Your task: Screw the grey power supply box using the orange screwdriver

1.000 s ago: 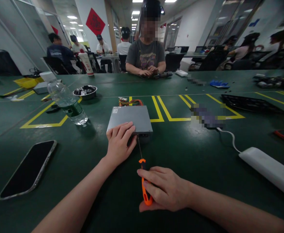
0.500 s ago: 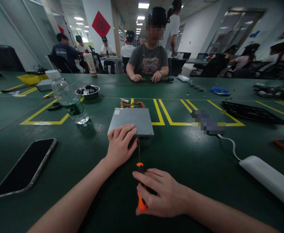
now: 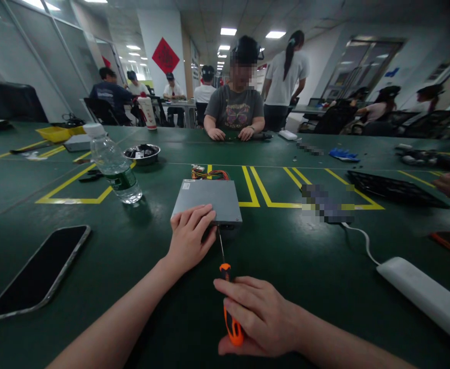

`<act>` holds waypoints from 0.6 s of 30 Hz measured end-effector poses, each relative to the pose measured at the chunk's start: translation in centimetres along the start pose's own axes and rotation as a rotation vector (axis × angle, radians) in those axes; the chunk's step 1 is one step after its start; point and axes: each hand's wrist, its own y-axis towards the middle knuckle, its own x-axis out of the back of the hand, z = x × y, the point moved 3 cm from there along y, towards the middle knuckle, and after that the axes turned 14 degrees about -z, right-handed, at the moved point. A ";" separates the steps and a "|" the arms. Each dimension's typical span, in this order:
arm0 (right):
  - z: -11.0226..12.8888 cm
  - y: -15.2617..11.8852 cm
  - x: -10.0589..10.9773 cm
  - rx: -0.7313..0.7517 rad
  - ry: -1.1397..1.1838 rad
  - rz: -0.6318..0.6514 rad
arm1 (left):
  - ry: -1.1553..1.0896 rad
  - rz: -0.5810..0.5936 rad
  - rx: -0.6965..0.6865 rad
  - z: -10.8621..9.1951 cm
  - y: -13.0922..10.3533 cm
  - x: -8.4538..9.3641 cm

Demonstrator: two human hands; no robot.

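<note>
A grey metal computer power supply (image 3: 209, 197) lies flat on the green table, its bundle of coloured cables (image 3: 219, 175) behind it. My left hand (image 3: 190, 236) grips its near left part, with fingers over the top and the thumb at the front face. In my right hand (image 3: 261, 315) is an orange and black screwdriver (image 3: 225, 271), its handle between thumb and fingers. The thin shaft points away from me and its tip meets the front face near my left thumb. Whatever the tip touches is too small to make out.
Left of the power supply stand a water bottle (image 3: 119, 177) and a metal bowl (image 3: 142, 153) of small dark parts. A phone (image 3: 38, 271) lies at near left. On the right are a white power strip (image 3: 420, 289) and a black panel (image 3: 395, 188). A person (image 3: 234, 110) sits opposite.
The view has tilted up slightly. The screwdriver's handle end has swung a little to the right with my right hand. Another person's hand has come in at the right edge.
</note>
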 end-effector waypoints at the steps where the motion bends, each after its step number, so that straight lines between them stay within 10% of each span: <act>1: -0.1 -0.2 0.2 0.013 0.008 -0.012 | -0.001 0.002 -0.001 0.0 0.0 0.0; 18: -0.7 -1.2 2.2 0.086 -0.075 -0.103 | -0.008 -0.007 0.001 0.1 -0.1 -0.1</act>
